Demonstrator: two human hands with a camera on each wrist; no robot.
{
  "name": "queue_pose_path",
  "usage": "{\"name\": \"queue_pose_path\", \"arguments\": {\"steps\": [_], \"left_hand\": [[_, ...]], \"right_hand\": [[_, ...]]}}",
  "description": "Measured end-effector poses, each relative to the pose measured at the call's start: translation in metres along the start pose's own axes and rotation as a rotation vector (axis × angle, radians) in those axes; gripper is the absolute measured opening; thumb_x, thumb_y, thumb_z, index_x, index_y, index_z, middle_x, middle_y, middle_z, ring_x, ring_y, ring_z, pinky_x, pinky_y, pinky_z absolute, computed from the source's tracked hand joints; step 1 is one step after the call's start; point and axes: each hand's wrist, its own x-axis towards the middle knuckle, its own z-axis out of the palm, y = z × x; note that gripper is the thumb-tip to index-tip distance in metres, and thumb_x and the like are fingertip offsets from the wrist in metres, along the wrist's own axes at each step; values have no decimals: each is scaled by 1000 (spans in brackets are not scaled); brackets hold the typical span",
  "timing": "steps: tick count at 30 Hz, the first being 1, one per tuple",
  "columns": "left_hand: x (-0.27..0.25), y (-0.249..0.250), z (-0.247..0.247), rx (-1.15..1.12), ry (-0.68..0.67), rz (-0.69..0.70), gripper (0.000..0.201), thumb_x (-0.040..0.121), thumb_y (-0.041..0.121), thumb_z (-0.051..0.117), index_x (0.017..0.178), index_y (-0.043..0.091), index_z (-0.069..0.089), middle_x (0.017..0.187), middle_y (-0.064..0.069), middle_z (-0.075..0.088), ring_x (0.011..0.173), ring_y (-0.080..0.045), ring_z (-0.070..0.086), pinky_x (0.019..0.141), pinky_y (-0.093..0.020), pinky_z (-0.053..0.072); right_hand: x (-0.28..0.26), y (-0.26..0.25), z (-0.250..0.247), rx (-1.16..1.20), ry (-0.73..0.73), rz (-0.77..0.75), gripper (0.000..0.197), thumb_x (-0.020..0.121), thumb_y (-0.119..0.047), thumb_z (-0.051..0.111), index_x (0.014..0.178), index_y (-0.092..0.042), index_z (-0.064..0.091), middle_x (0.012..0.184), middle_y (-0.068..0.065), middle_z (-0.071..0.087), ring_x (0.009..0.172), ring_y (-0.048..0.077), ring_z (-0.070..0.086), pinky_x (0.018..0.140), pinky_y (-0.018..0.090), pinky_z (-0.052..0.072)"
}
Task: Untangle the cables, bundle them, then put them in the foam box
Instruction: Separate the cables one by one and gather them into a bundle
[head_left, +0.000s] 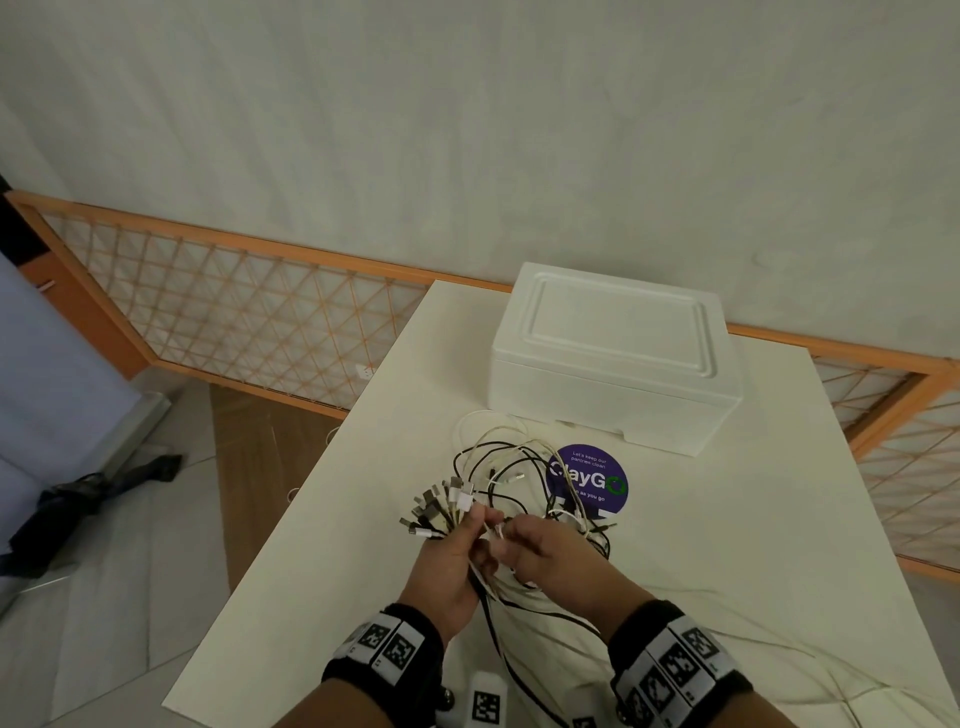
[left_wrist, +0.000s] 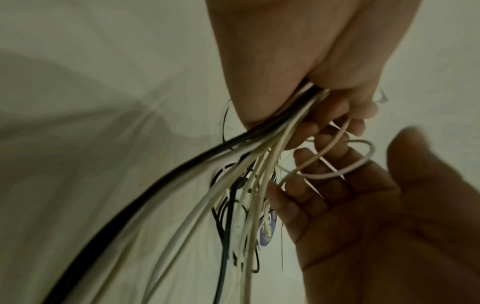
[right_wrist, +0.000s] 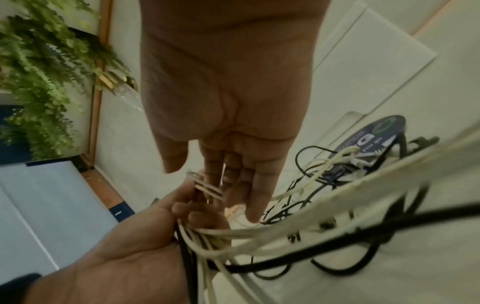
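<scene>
Our left hand (head_left: 451, 564) grips the cables (head_left: 498, 470) above the desk (head_left: 727, 519), plugs fanned out; our right hand (head_left: 553, 558) pinches one strand. Behind sits the closed foam box (head_left: 613, 358). Wrist views: left fist (left_wrist: 298, 82) clamps the bunch (right_wrist: 259, 236); right fingers (right_wrist: 249, 185) reach in.

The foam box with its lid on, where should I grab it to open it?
Grip the lid of the foam box by its two short ends, coming down from above. The lid sits flat and closed, and its edge juts out past the walls, so fingers should hook under it.
</scene>
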Motion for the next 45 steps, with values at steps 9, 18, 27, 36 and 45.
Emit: {"name": "queue_pose_path", "arguments": {"steps": [9, 18, 27, 36, 45], "left_hand": [[1, 10, -10, -341, 151, -10, 35, 100, 32, 44, 69, 15, 47, 54, -3, 54, 52, -20, 60, 86, -50, 49], [5, 8, -2, -206, 59, -9, 37, 95, 30, 52, 63, 20, 36, 52, 5, 23, 40, -7, 23, 38, -21, 24], [-3, 32, -31, -129, -20, -63, 31, 81, 22, 60, 62, 21, 35, 46, 6, 23, 34, -7, 20, 34, -16, 17], [-4, 19, 0, 251, -147, -165, 27, 87, 30, 61, 96, 6, 68, 85, -8, 68, 39, -7, 26, 38, -18, 22], [8, 22, 6, 38, -26, -97, 14, 85, 16, 65, 90, 4, 71, 81, -3, 69, 38, -6, 28, 37, -16, 25]], "right_hand": [[2, 31, -61, 142, 574, 334, 7, 95, -16, 54, 92, -11, 58, 83, 2, 67, 59, 4, 61, 62, 21, 52], [-4, 1, -16, -522, -147, -82, 27, 86, -27, 59, 112, -25, 61, 107, -7, 58, 98, 10, 54, 85, 23, 43], [-8, 48, -67, -580, 65, 119, 8, 89, -30, 59, 89, -25, 66, 91, -11, 55, 94, 10, 56, 80, 20, 39], [-5, -16, -40, -386, 18, -181, 17, 83, -15, 58, 90, -18, 74, 89, -4, 70, 81, 5, 58, 72, 12, 39], [-23, -39, -30, -234, -240, -99, 8, 80, -19, 71, 81, -11, 74, 53, -17, 59, 51, 0, 54, 55, 6, 35]]}}
